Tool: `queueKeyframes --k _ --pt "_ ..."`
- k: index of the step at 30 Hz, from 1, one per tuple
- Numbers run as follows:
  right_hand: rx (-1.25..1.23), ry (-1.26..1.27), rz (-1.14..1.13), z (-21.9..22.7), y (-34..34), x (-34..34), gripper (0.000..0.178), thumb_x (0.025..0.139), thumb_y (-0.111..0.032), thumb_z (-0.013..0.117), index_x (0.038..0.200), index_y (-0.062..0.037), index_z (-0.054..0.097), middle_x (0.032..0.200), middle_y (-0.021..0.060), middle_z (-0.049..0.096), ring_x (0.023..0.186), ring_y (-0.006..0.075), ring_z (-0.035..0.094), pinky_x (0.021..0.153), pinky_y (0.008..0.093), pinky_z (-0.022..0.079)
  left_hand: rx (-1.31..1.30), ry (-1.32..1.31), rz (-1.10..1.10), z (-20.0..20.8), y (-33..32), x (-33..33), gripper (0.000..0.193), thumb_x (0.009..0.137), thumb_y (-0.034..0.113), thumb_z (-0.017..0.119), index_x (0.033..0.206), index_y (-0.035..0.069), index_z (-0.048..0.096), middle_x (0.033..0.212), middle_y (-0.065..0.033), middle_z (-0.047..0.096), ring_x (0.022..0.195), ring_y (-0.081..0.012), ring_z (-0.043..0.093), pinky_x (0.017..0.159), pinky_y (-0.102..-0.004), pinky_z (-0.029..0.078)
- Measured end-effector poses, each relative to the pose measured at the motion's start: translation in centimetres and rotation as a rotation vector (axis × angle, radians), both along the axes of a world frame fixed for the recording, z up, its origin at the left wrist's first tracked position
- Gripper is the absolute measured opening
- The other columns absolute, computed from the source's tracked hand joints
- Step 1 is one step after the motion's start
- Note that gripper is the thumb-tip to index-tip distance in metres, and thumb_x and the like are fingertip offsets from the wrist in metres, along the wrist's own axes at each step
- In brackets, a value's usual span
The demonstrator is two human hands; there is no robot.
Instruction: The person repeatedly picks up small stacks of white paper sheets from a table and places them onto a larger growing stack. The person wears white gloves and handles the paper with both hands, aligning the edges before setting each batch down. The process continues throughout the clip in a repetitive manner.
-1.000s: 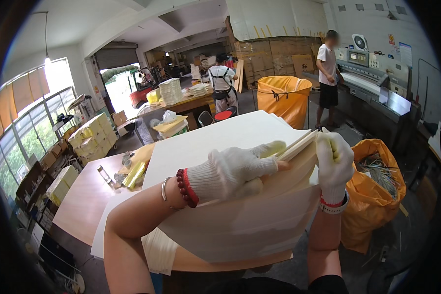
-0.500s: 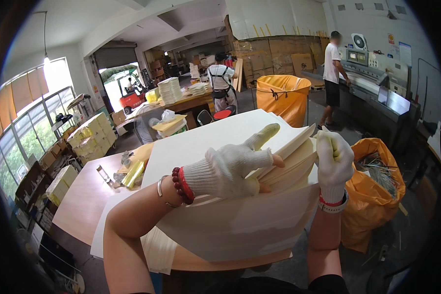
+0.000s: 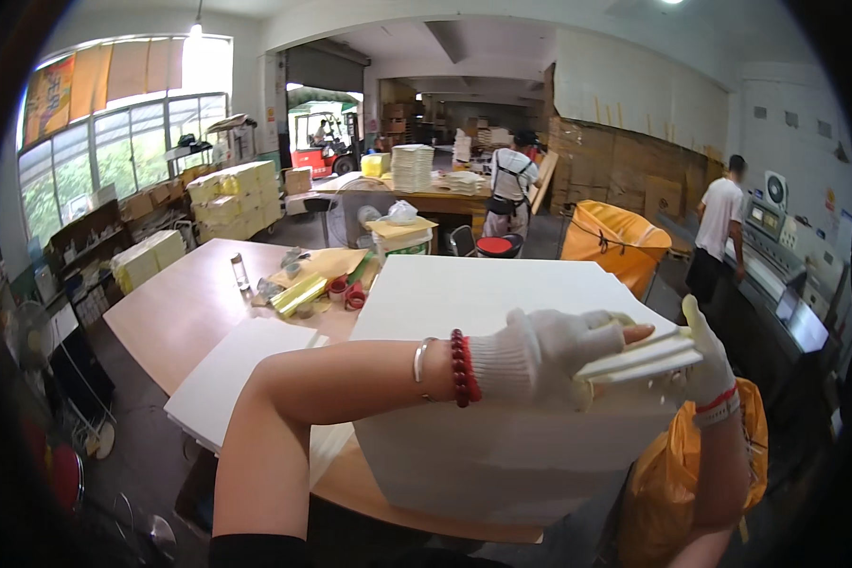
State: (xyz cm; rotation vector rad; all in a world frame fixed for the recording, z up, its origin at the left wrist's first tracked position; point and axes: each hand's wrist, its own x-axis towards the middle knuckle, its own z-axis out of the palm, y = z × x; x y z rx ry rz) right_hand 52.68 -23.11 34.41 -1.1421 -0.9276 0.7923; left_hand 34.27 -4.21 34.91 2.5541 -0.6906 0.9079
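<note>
A tall stack of large white paper sheets point(image 3: 473, 289) stands on the table in front of me. My left hand point(image 3: 573, 355), in a white knitted glove with bare fingertips, reaches across the stack. Its fingers are closed around a few separated bundles of sheets point(image 3: 639, 357) at the right edge. My right hand point(image 3: 708, 355), gloved too, is upright at the outer ends of these bundles, thumb pointing up and palm toward them; its fingers look stretched, partly hidden. Small pale flecks show below the bundles.
A lower white paper stack point(image 3: 241, 374) lies on the wooden table point(image 3: 175, 308), near tape rolls point(image 3: 354, 298) and a yellow roll point(image 3: 300, 295). Orange sacks stand at right, one point(image 3: 653, 492) beside my right arm. Two people work farther off; a red forklift point(image 3: 322, 159) is at the doorway.
My view has swung left. The fanned, bent sheets now lie flatter in bundles. My right hand has gone from a closed grip on their corner to an upright palm at their ends.
</note>
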Motion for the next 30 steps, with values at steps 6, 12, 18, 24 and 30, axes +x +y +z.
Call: queueKeyframes --k 6,12,18,24,30 --pt "-0.167 -0.302 -0.052 -0.9 0.6 3.3 0.035 0.099 -0.032 0.050 0.101 -0.0002 0.063 0.089 0.0051 0.064 0.078 0.0087 0.061 0.067 0.0229 0.049 -0.190 0.615 -0.027 -0.1 1.9 -0.1 0.070 0.081 0.001 0.063 0.145 0.013 0.038 0.121 -0.0128 0.059 0.105 -0.0256 0.061 0.095 -0.0351 0.050" --pt "0.178 -0.477 -0.264 -4.4 1.4 3.2 0.032 0.096 -0.029 0.056 0.112 -0.0010 0.060 0.090 -0.0020 0.060 0.079 0.0053 0.054 0.068 0.0219 0.044 0.029 0.165 1.106 1.4 10.6 -8.1 0.065 0.079 0.007 0.068 0.139 0.004 0.043 0.138 -0.0197 0.044 0.126 -0.0287 0.045 0.106 -0.0356 0.040" --pt "0.399 -0.300 -0.142 -7.9 -0.8 7.9 0.049 0.099 -0.028 0.052 0.138 0.0009 0.043 0.128 0.0085 0.056 0.114 0.0140 0.055 0.097 0.0272 0.044 -1.483 0.306 0.260 -0.7 11.8 -14.6 0.038 0.083 0.014 0.067 0.116 0.001 0.057 0.116 -0.0126 0.057 0.105 -0.0186 0.058 0.090 -0.0301 0.048" --pt "0.085 -0.767 -0.228 -5.8 0.7 6.0 0.042 0.100 -0.029 0.050 0.128 0.0031 0.049 0.101 0.0097 0.059 0.088 0.0105 0.056 0.070 0.0230 0.046 -1.712 0.127 0.216 -4.7 9.5 -19.6 0.017 0.089 0.010 0.060 0.102 0.000 0.061 0.095 -0.0054 0.064 0.080 -0.0105 0.064 0.070 -0.0245 0.053" --pt "0.132 -0.394 -0.166 -5.7 1.4 4.8 0.035 0.101 -0.032 0.049 0.114 0.0002 0.055 0.078 0.0045 0.056 0.048 0.0011 0.040 0.039 0.0135 0.028 -1.072 -0.105 0.556 -9.5 5.4 -33.8 0.020 0.093 0.013 0.058 0.105 -0.002 0.062 0.097 -0.0075 0.066 0.082 -0.0117 0.064 0.074 -0.0256 0.054"
